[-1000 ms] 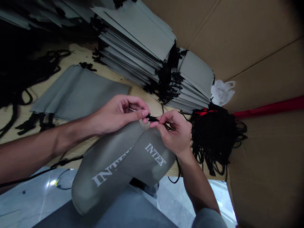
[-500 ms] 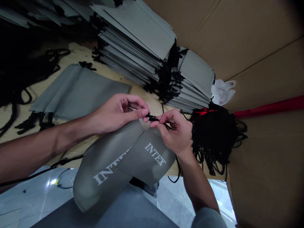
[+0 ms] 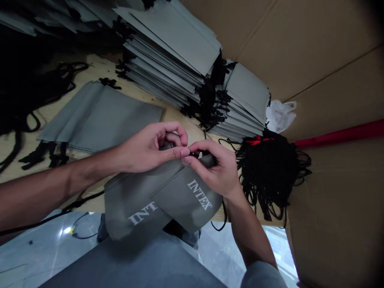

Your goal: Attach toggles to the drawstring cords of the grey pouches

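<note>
My left hand (image 3: pixel 156 148) and my right hand (image 3: pixel 214 166) meet with thumbs and fingertips together. Both pinch a short bit of black cord (image 3: pixel 194 154), mostly covered by the fingers. Below them hang two grey fabric pieces with white INTEX lettering, which look like pouches. The right pouch (image 3: pixel 180 196) overlaps the left pouch (image 3: pixel 120 200), whose lettering is partly covered. A ring shows on a finger of my left hand.
Tall stacks of grey pouches (image 3: pixel 177 40) with black cord ends stand behind. Several more grey pouches (image 3: pixel 102 116) lie at left on the wooden table (image 3: pixel 99 64). A black cord bundle (image 3: pixel 267 172) hangs at right, beside a cardboard wall (image 3: pixel 336 208) and white plastic bag (image 3: pixel 280 116).
My hands have come together over the cord, hiding more of it. The left pouch's lower end has risen and folded, and less of its lettering shows.
</note>
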The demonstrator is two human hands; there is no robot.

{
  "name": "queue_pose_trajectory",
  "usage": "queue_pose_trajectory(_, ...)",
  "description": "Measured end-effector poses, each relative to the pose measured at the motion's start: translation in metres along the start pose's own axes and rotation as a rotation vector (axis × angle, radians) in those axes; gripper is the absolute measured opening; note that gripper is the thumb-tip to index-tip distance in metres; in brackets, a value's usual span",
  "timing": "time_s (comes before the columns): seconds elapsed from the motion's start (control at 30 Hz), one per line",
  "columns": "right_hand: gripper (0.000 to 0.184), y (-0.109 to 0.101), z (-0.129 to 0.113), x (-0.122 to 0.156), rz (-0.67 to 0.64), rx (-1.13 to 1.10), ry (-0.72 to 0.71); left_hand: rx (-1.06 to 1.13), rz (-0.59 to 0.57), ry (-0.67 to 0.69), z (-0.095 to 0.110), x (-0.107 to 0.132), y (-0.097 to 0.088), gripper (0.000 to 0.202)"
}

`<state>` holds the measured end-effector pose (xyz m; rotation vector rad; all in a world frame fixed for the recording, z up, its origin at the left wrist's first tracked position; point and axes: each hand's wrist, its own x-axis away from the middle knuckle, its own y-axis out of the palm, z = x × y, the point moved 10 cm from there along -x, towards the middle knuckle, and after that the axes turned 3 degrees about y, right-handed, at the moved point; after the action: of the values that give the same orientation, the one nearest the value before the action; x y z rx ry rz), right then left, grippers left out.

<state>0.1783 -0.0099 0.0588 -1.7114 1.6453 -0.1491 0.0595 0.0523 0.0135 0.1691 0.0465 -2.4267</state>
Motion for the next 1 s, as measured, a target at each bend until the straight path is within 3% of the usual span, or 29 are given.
queue_pose_trajectory(0.07,0.012,-0.004,0.005,0.001,0.03,-0.01,0.026,-0.13,-0.063,0.0,0.001,0.001,0.004,0.016)
queue_pose_trajectory(0.17,0.014,-0.003,0.009,0.002,0.008,-0.05,0.055,-0.294,-0.17,0.001,0.0,0.003,0.011,0.026)
queue_pose_trajectory(0.3,0.012,0.003,0.01,0.001,-0.059,-0.125,0.069,-0.369,-0.176,0.028,0.002,0.005,0.01,0.027)
queue_pose_trajectory(0.57,0.015,0.005,0.02,0.002,-0.087,-0.398,0.13,-0.117,-0.201,0.076,0.011,0.009,0.013,0.026)
queue_pose_trajectory(0.73,0.014,0.006,0.024,0.001,-0.093,-0.446,0.164,-0.108,-0.216,0.096,0.018,0.011,0.013,0.029)
queue_pose_trajectory(0.83,0.015,0.001,0.025,0.0,-0.082,-0.401,0.185,-0.204,-0.176,0.104,0.022,0.008,0.01,0.027)
queue_pose_trajectory(1.0,0.015,-0.013,0.028,0.0,-0.051,-0.342,0.23,-0.266,-0.011,0.059,0.014,0.001,-0.006,0.027)
